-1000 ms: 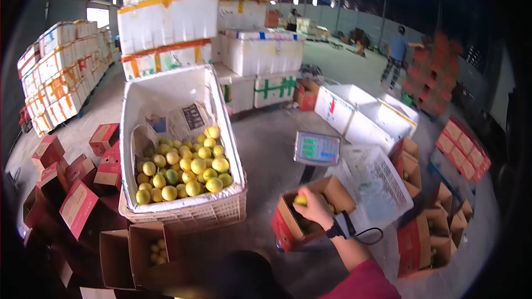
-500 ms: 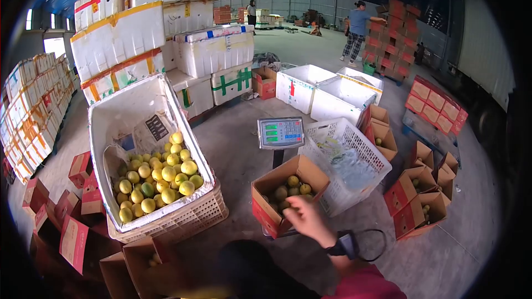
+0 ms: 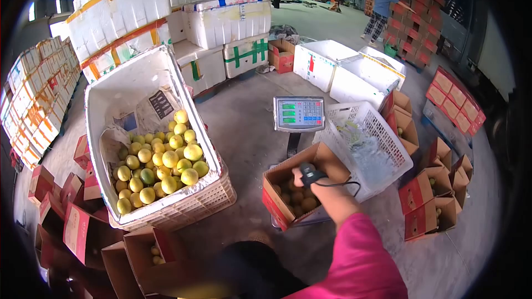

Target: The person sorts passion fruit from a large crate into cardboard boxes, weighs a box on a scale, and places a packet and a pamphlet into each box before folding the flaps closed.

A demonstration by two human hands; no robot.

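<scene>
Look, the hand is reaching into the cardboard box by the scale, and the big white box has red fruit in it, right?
Not quite. The fruit in the big white box is yellow and green, not red, as the head view shows. The rest holds: the right hand reaches into the cardboard box by the scale.

carton (image 3: 274, 207) | open, upright, on scale (image 3: 299, 114) | yellow-green fruit (image 3: 307, 204) inside

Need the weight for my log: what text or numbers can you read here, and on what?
Scale display: green digits, too blurred to read.
Newspaper in the foam crate: print too small.
Red cartons: markings blurred.
Nothing can be quoted.
</scene>
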